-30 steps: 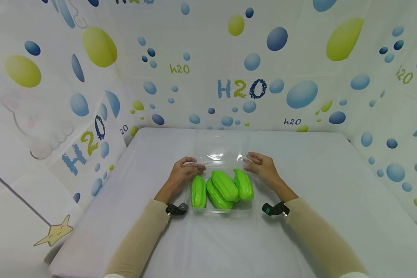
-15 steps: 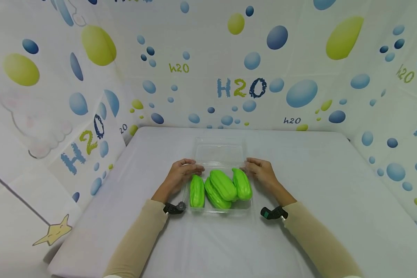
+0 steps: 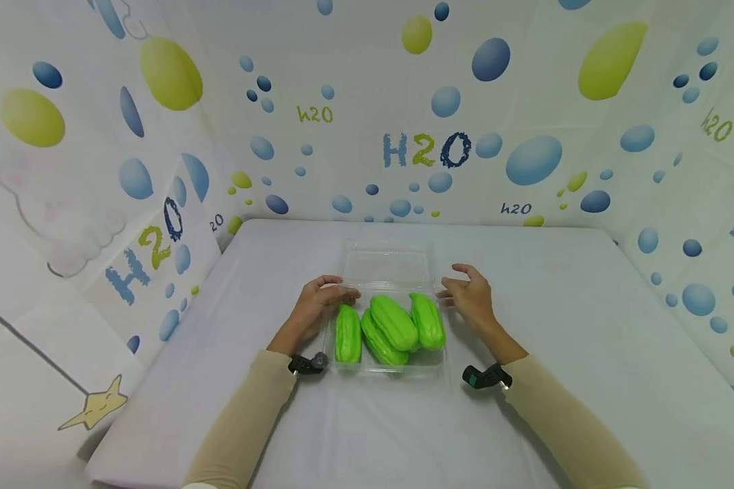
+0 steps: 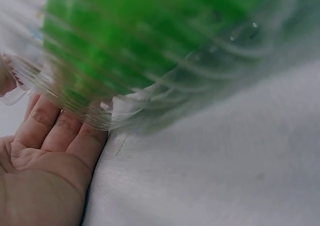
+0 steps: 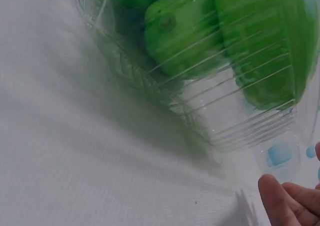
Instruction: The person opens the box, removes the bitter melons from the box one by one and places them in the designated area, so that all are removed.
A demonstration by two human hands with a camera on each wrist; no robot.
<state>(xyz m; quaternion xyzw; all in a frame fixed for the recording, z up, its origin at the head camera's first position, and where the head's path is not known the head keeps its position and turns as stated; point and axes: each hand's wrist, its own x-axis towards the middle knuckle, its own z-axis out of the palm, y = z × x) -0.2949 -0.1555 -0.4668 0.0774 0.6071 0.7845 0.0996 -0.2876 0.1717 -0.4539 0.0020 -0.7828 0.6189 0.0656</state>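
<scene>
A clear plastic clamshell box (image 3: 376, 372) sits on the table, its lid (image 3: 387, 265) folded back flat toward the wall. Several bright green ribbed vegetables (image 3: 394, 322) lie in the base, one of them resting on top of others. My left hand (image 3: 315, 305) is at the box's back left corner, fingers mostly straight and against the plastic; their tips are partly behind the clear wall in the left wrist view. Off the back right corner, my right hand (image 3: 472, 295) is apart from the box, fingers loosely spread and holding nothing.
A white cloth (image 3: 563, 305) covers the table. Behind it hangs a patterned curtain (image 3: 425, 88), with more curtain on both sides. Each wrist wears a black camera band (image 3: 488, 375).
The lid has settled back flat onto the table. My right hand has come away from the box's corner, moving right with its fingers spreading. The left hand has stayed nearly still.
</scene>
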